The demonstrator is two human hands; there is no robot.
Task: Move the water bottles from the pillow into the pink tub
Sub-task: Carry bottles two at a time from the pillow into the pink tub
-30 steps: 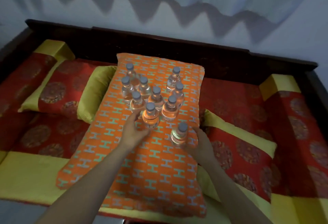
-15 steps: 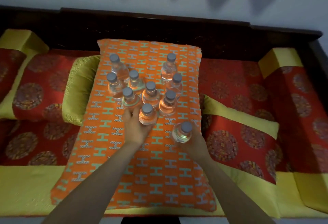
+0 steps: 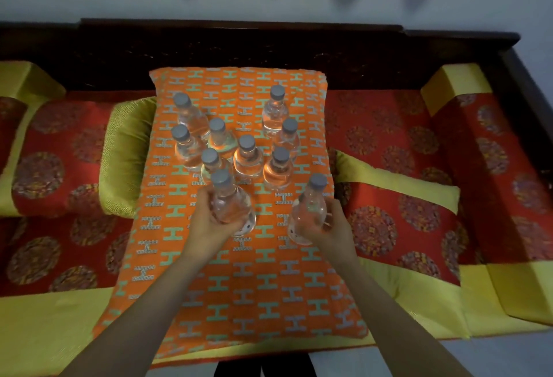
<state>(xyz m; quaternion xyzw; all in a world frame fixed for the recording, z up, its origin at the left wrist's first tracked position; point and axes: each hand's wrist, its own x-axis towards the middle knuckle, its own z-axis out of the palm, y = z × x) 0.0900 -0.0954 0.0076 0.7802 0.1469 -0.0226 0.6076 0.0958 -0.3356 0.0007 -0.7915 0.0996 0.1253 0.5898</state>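
Several clear water bottles with grey caps stand clustered on the far half of the orange patterned pillow (image 3: 239,287); one of them (image 3: 247,158) is at the middle. My left hand (image 3: 206,221) grips a bottle (image 3: 232,203) lifted off the pillow. My right hand (image 3: 329,224) grips a second bottle (image 3: 308,212), also raised and tilted slightly. Both held bottles hang just in front of the cluster. No pink tub is in view.
The pillow lies on a dark wooden bench (image 3: 269,44) with red and yellow cushions (image 3: 398,212) on both sides. A yellow-edged cushion (image 3: 125,155) abuts the pillow's left side. A pale wall rises behind.
Both hands have closed on their bottles and lifted them off the pillow toward me. The camera has tilted further down over the pillow.
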